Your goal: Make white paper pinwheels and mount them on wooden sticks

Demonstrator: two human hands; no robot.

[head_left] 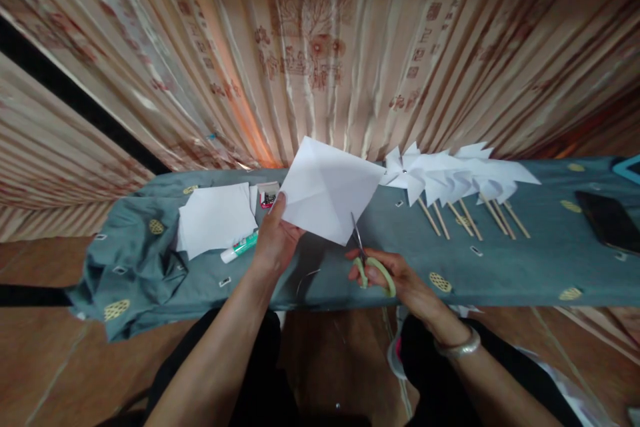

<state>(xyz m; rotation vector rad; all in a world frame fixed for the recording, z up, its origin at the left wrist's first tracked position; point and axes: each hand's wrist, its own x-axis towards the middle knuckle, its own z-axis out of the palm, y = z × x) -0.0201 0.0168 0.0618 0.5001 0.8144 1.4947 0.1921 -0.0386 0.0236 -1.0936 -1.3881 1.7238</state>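
One creased white paper square [330,188] is pinched at its left corner by the left hand [275,240] above the bench [500,260]; the right hand [395,273] grips one pair of green-handled scissors [367,260], blades at the paper's lower edge. Roughly six paper pinwheels [450,177] lie right, one glue stick [240,247] left; its label is unreadable.

Two bare forearms without sleeves, left hand [274,240] with no rings or jewellery showing, right hand [395,275] with a plain silver-coloured bangle [459,347] sitting at the wrist, black trousers [260,373] covering both legs at the lower edge of view
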